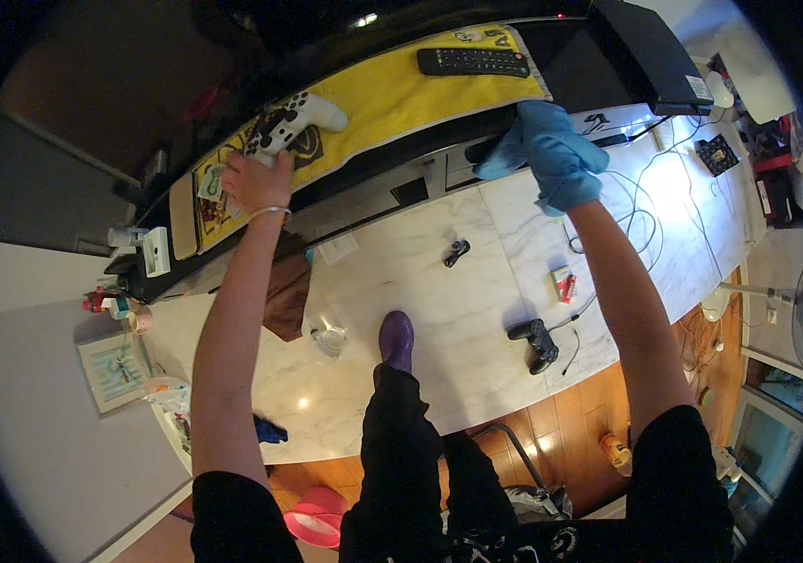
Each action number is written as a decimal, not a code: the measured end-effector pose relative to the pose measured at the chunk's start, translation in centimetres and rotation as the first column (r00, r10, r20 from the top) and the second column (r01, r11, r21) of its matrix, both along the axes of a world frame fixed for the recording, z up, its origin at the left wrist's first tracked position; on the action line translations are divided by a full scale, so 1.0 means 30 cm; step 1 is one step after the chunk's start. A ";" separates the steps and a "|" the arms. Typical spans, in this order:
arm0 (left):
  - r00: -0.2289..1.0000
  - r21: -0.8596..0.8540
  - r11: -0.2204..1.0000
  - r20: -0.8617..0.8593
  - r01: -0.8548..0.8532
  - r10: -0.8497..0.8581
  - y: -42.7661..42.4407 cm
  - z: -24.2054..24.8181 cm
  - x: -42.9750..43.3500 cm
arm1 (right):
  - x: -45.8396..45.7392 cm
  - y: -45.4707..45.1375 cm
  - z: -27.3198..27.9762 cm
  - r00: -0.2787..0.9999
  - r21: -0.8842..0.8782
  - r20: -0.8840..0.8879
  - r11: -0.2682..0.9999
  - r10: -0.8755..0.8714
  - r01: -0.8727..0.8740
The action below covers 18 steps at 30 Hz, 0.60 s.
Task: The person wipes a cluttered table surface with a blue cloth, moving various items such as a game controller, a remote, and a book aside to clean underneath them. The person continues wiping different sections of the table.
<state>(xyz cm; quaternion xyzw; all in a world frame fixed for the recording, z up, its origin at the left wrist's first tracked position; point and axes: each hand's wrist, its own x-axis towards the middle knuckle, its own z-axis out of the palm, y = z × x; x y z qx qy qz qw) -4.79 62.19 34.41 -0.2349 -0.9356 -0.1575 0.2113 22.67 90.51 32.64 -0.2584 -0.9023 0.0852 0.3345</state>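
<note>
My left hand (259,184) is on the near handle of a white game controller (296,121), at the left part of a yellow towel (387,105) with dark print. A folded paper or banknote (210,183) lies beside my fingers. My right hand is hidden under a blue cloth (558,151), which covers it down to the wrist. The cloth is at the front edge of the black shelf, right of the towel. A black remote control (473,62) lies on the towel. How far the left fingers close around the controller is partly hidden.
On the marble surface (444,338) below lie a black game controller (535,345), a small black coiled cable (456,253), a red and white box (564,284) and a clear glass or cup (331,340). A black box-shaped device (648,63) and loose cables are at the right.
</note>
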 end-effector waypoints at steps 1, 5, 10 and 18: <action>0.982 -0.021 1.000 -0.187 0.009 -0.012 0.049 0.049 0.084 | 0.012 0.010 0.021 0.999 -0.110 -0.033 0.994 -0.004 0.001; 0.752 -0.143 0.740 0.049 0.657 -0.658 0.193 0.113 0.214 | 0.010 -0.015 0.012 0.980 -0.597 -0.191 0.799 -0.051 -0.075; 0.775 -0.528 0.610 0.163 0.591 -0.610 0.403 0.086 0.265 | -0.007 0.075 -0.054 0.981 -0.425 -0.186 0.896 0.054 -0.130; 0.501 0.106 0.644 0.538 0.757 -0.678 0.400 0.210 0.016 | -0.280 -0.362 -0.038 0.949 -0.139 -0.025 0.939 0.315 -0.316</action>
